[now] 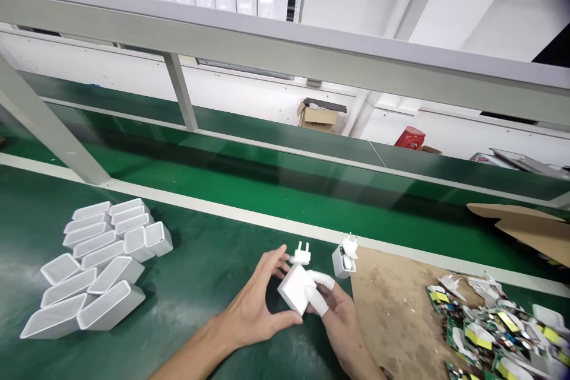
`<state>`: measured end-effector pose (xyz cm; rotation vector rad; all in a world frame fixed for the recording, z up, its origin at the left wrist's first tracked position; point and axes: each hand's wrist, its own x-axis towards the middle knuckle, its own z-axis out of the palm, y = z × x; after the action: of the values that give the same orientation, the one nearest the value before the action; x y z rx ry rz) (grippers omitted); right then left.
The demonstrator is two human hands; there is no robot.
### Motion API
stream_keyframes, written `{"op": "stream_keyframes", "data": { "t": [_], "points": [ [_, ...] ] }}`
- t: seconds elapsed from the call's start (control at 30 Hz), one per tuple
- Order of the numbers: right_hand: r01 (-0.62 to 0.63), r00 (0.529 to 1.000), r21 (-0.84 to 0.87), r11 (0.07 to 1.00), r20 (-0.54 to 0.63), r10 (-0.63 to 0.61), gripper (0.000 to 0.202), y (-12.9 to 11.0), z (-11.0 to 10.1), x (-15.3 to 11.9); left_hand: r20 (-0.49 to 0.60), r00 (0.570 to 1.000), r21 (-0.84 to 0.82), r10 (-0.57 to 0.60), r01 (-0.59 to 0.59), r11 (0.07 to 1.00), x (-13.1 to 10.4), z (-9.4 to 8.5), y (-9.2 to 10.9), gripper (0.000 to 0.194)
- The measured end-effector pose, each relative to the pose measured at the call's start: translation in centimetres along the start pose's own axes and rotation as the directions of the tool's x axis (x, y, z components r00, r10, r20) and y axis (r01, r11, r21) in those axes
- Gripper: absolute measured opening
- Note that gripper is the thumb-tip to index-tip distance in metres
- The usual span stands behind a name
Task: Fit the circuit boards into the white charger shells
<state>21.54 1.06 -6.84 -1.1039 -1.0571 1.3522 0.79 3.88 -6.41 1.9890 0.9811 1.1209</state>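
Between my two hands is a white plug charger [295, 291], a box-shaped case with a two-pin plug head [301, 254] at its far end. My left hand [249, 303] curves round its left side, thumb at the near lower corner and fingertips by the plug head. White finger cots cover two fingers of my right hand [332, 303], which press on the case from the right. How firmly the left fingers grip is partly hidden. Beyond my right hand, another white case [344, 262] stands upright with a two-pin plug piece [350, 246] sticking out of its top.
Several open white cases [107, 243] stand grouped on the green table [187, 285] at left. At right, a cardboard sheet [392, 303] lies beside a pile of circuit boards [494, 332] with plug pieces. A metal frame rail [267, 29] crosses ahead, with a post [53, 124] at left.
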Motion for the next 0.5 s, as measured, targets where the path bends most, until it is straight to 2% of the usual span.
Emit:
{"op": "stream_keyframes", "data": {
  "t": [0.07, 0.13, 0.2, 0.4, 0.47, 0.5],
  "points": [
    [-0.189, 0.981, 0.222, 0.957, 0.003, 0.193, 0.05, -0.5, 0.6, -0.1, -0.062, 0.996, 0.036, 0.059, -0.057, 0.998, -0.1, 0.5, 0.5, 0.106],
    [-0.27, 0.96, 0.338, 0.902, 0.018, 0.28, 0.057, -1.1, 1.2, -0.4, -0.103, 0.985, 0.075, 0.141, -0.134, 0.988, -0.1, 0.9, 0.9, 0.091],
    [-0.305, 0.947, 0.383, 0.872, 0.023, 0.321, 0.063, -1.5, 1.7, -0.7, -0.111, 0.974, 0.103, 0.199, -0.188, 0.977, 0.0, 1.1, 1.2, 0.081],
    [-0.307, 0.948, 0.365, 0.879, 0.039, 0.315, 0.061, -1.4, 2.0, -0.9, -0.124, 0.964, 0.148, 0.236, -0.217, 0.965, 0.3, 0.7, 1.5, 0.075],
    [-0.227, 0.972, 0.284, 0.932, -0.001, 0.237, 0.056, -1.0, 1.5, -0.8, -0.105, 0.971, 0.156, 0.215, -0.197, 0.968, 0.4, 0.5, 1.6, 0.074],
    [-0.144, 0.986, 0.201, 0.969, -0.05, 0.157, 0.051, -0.8, 1.2, -0.7, -0.096, 0.976, 0.163, 0.195, -0.178, 0.97, 0.4, 0.4, 1.6, 0.073]
  ]
}}
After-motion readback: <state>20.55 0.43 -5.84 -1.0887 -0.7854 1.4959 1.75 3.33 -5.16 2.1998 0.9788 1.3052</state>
